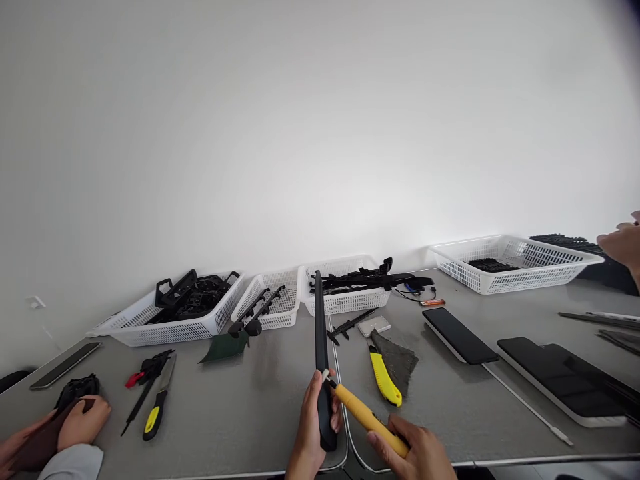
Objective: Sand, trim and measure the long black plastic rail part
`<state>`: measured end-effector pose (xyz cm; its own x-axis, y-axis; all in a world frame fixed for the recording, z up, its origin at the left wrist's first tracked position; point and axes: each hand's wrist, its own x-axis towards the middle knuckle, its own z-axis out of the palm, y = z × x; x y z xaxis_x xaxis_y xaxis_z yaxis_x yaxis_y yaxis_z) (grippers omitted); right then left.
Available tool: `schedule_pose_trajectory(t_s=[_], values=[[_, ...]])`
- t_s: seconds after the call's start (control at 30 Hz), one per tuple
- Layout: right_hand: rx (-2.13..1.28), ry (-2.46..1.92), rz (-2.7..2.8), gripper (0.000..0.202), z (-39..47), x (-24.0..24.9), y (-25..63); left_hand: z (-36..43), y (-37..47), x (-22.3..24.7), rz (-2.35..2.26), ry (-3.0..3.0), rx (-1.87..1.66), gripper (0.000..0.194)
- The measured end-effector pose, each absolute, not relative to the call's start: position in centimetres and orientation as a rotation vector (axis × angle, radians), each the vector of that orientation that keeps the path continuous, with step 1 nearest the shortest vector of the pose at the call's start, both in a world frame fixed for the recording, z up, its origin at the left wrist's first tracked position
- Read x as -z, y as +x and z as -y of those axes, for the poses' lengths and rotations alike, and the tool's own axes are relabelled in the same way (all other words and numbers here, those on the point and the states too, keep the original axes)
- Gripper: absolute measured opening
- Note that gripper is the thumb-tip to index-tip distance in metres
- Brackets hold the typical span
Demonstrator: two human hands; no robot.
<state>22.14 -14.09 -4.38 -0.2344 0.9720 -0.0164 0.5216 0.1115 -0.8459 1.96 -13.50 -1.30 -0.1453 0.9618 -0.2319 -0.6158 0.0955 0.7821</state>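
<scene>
My left hand (311,427) is closed around the lower part of a long black plastic strip (321,333), which stands nearly upright. My right hand (417,448) grips a tool with a thick yellow handle (367,419). The tool's dark, narrow front end meets the strip beside my left thumb, where a small whitish piece (325,375) shows; whether that piece belongs to the tool I cannot tell. A yellow utility knife (385,380) lies beyond my right hand, partly beside a dark grey cloth or abrasive sheet (397,357). Behind the strip lies a black caliper (347,325).
White baskets of black plastic parts (175,330) (345,305) line the wall, with another basket (530,285) at right. A co-worker's hands (83,420) work at left near a knife (157,407); another person's hand (623,243) is at right. Phone-like slabs (460,333) and a white cable (530,403) lie right.
</scene>
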Motion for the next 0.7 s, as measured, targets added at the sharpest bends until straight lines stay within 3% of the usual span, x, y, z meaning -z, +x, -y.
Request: schedule_pose_trajectory(t_s=[0.3, 0.7], values=[[-1.060, -1.448, 1.862, 0.073, 14.3, 3.6, 22.1, 13.9, 2.2, 1.0, -0.974, 0.570, -1.432, 0.089], [-0.987, -1.313, 1.826, 0.062, 14.4, 4.0, 22.5, 13.7, 1.8, 1.3, -0.871, 0.493, -1.390, 0.086]])
